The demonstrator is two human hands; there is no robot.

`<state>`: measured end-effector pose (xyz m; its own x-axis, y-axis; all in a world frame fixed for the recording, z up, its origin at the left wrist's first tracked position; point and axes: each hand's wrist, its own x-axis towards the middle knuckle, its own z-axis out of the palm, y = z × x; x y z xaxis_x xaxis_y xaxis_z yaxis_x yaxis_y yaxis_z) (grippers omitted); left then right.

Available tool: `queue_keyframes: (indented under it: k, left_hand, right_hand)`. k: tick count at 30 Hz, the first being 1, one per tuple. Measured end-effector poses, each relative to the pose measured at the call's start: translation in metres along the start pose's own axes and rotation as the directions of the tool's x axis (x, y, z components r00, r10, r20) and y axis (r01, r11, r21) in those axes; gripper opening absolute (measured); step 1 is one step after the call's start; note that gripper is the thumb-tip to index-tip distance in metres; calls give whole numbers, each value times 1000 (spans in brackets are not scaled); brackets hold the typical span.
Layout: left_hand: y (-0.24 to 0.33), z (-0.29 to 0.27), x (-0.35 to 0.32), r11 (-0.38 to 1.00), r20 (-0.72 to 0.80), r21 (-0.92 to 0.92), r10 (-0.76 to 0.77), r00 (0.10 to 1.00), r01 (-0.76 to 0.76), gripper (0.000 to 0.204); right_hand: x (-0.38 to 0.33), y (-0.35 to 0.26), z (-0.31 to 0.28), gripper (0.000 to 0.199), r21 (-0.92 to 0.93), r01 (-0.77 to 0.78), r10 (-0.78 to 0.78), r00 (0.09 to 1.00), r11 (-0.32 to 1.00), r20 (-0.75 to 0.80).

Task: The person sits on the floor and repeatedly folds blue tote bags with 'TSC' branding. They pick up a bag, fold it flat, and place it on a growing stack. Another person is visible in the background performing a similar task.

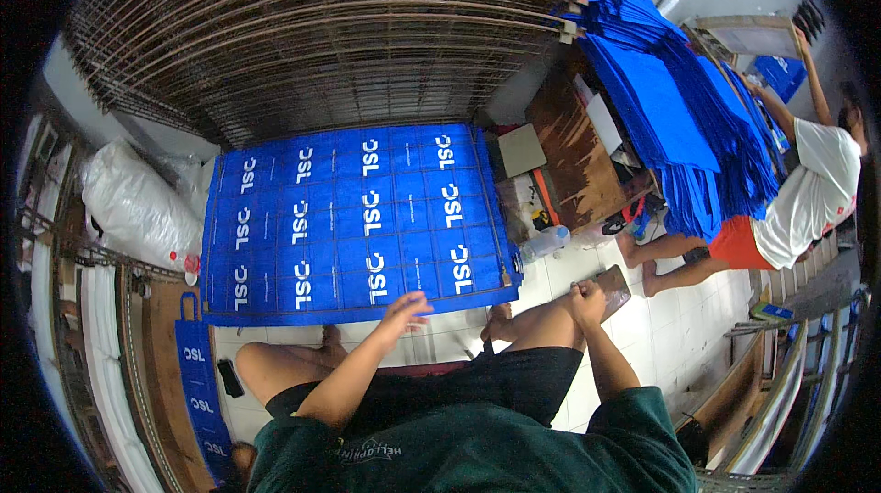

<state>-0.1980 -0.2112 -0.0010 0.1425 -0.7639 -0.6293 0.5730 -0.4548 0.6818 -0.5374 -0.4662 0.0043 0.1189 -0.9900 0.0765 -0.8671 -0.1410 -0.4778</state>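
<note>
My left hand (404, 319) is held in the air just off the near edge of a large blue layer of printed fabric pieces (353, 218), its fingers stretched out and nothing in it. A thin wire-grid shelf (496, 208) lies over the blue pieces, which carry white lettering in rows. My right hand (585, 300) is above my right knee, fingers curled and pinched together. Whether it holds something small cannot be made out. Close beside it is a flat brown piece (613, 291); I cannot tell if the hand touches it.
Stacked wire drying shelves (340, 43) tilt up at the back. To the right, a blue fabric pile (670, 117) hangs over a wooden table (578, 153); a person (798, 181) there holds up a frame (748, 37). A phone (230, 378) and a plastic jug (545, 242) are on the floor.
</note>
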Motion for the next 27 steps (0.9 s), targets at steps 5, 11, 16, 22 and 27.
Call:
queue_keyframes:
  k: [5,11,16,22,27]
  left_hand:
    - [-15,-14,-64,805,309,486,208,928,-342,59]
    - [-29,-103,-107,415,64,867,455,888,-276,49]
    - [-18,-76,-140,585,-55,755,505,861,-295,40]
    - [-22,-80,-145,533,-84,814,498,863,-228,42]
    - [-55,-87,-106,343,-112,938,420,901,-44,51]
  right_hand:
    - [-11,-1,16,24,-110,6,0,998,994,55]
    - [-17,-5,21,22,-266,-13,17,1000,964,15]
    - [-22,-3,15,20,-223,-70,64,997,972,-30]
    - [-22,11,22,22,-146,-56,53,998,988,-27]
    - [-18,-3,25,22,-57,-59,60,998,997,7]
